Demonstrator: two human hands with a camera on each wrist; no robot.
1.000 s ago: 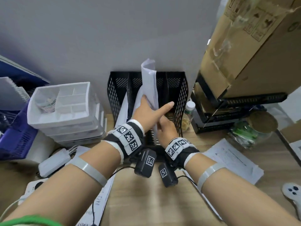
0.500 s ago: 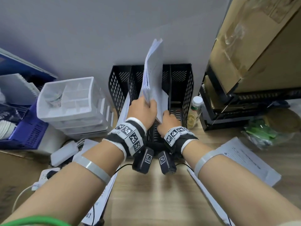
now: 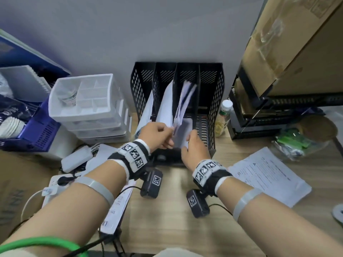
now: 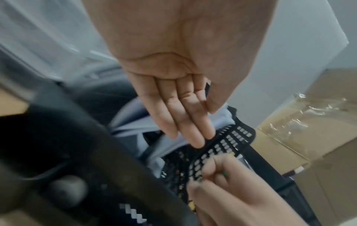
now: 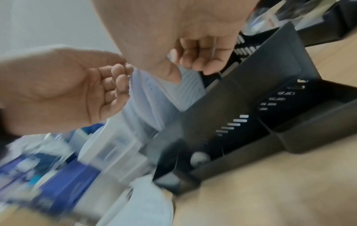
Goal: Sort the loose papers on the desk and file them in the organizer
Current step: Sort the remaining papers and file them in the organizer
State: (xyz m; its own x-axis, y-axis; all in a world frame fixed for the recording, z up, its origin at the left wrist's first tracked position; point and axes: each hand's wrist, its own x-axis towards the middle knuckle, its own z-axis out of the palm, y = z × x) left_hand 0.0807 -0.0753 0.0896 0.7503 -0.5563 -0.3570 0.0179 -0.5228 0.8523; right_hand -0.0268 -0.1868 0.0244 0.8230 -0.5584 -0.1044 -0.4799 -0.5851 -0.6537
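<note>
The black mesh organizer (image 3: 213, 108) stands against the wall with four upright slots. A white paper sheaf (image 3: 182, 106) leans in its third slot, its top blurred. Single sheets stand in the first slot (image 3: 147, 110) and the second slot (image 3: 166, 104). My left hand (image 3: 157, 134) hovers at the sheaf's lower left; its fingers (image 4: 179, 114) are straight and hold nothing. My right hand (image 3: 194, 147) is at the sheaf's lower right, fingers (image 5: 203, 61) loosely curled, thumb against the paper (image 5: 154, 99). Loose printed sheets lie on the desk at the right (image 3: 269, 175) and under my left forearm (image 3: 118, 206).
A white drawer unit (image 3: 87, 101) and a blue crate (image 3: 37, 134) stand left of the organizer, with a white power adapter (image 3: 76, 160) in front. A small bottle (image 3: 224, 115) stands at its right. A big cardboard box (image 3: 297, 43) on a black rack (image 3: 278, 108) fills the right.
The sheaf that both hands held raised above the organizer has dropped into the third slot. My left hand has let go, and both hands have drawn back toward me.
</note>
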